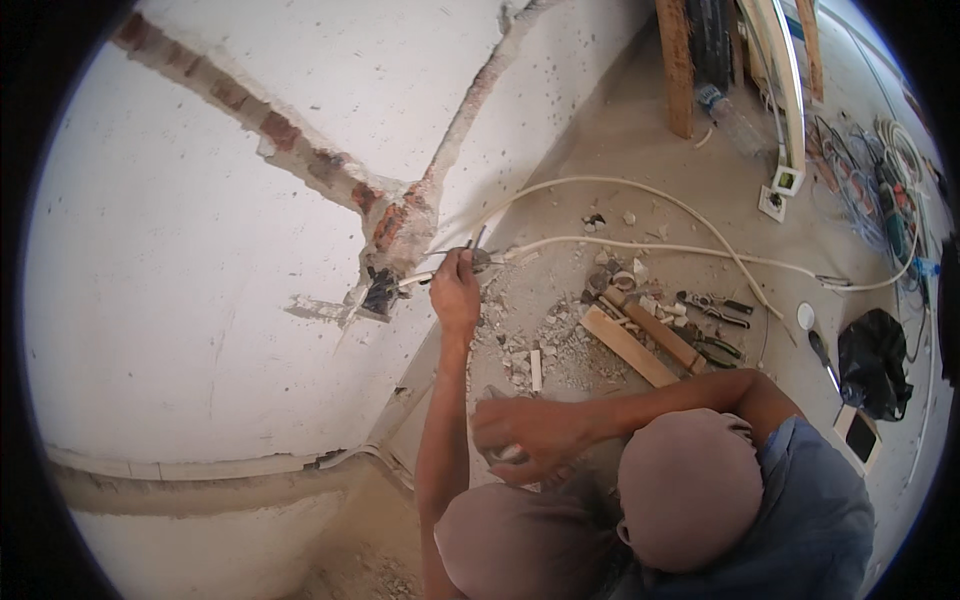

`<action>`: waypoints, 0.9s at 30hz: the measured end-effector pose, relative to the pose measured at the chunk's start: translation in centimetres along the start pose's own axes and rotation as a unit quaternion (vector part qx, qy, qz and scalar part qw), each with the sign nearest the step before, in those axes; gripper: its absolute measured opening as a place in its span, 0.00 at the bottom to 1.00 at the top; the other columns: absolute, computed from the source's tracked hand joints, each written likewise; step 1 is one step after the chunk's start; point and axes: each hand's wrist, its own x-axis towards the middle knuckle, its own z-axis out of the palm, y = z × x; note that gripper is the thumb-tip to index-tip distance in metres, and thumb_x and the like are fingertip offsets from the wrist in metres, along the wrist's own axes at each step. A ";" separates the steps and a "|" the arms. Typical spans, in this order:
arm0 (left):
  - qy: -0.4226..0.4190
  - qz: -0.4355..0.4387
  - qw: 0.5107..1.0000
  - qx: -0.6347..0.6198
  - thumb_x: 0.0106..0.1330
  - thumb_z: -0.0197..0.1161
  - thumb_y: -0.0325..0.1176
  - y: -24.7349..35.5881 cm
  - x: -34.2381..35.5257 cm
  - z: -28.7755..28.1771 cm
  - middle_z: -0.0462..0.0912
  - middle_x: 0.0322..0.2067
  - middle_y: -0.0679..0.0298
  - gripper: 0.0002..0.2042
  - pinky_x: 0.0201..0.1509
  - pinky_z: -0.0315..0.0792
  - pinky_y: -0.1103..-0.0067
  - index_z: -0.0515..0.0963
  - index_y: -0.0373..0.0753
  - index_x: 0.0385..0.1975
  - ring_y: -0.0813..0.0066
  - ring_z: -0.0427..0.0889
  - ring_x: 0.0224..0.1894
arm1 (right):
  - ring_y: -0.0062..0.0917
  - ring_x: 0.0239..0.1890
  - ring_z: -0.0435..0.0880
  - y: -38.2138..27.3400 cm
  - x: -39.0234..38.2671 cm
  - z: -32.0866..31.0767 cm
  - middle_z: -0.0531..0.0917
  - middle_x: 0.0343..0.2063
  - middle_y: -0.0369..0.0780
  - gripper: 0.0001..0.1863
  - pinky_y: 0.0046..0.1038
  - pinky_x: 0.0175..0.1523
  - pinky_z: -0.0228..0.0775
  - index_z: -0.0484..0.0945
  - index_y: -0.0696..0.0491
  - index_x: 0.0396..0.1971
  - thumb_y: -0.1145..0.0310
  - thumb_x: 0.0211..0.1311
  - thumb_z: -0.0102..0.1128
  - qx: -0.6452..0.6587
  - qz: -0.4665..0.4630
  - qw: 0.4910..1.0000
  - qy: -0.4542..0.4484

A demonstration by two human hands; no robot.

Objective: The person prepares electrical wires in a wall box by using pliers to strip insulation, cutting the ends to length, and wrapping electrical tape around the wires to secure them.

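My left hand reaches forward beside the wall, its fingers pinched on the stripped end of a white electrical cable. Several thin wires fan out past the fingertips. Just left of it, a dark wall box with wires sits at the foot of a chased groove, and a short white cable comes out of it. A second cream cable arches over the floor behind. Low and close to my knees, my right hand is curled round a small pale thing, mostly hidden and blurred.
Plaster rubble covers the floor by the wall. A wooden handle, a flat wood piece and pliers lie right of it. Farther right are a black plastic bag, a level and coiled cables.
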 end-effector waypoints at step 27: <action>-0.088 -0.353 0.716 -0.596 0.76 0.50 0.57 -1.4 -2.1 4.1 0.80 0.52 0.63 0.25 0.50 0.81 0.71 0.71 0.42 0.59 0.70 0.81 0.51 | 0.33 0.43 0.79 15.7 6.8 -14.5 0.82 0.28 0.37 0.09 0.36 0.49 0.72 0.83 0.51 0.23 0.61 0.54 0.61 -0.382 -0.043 0.921 -0.067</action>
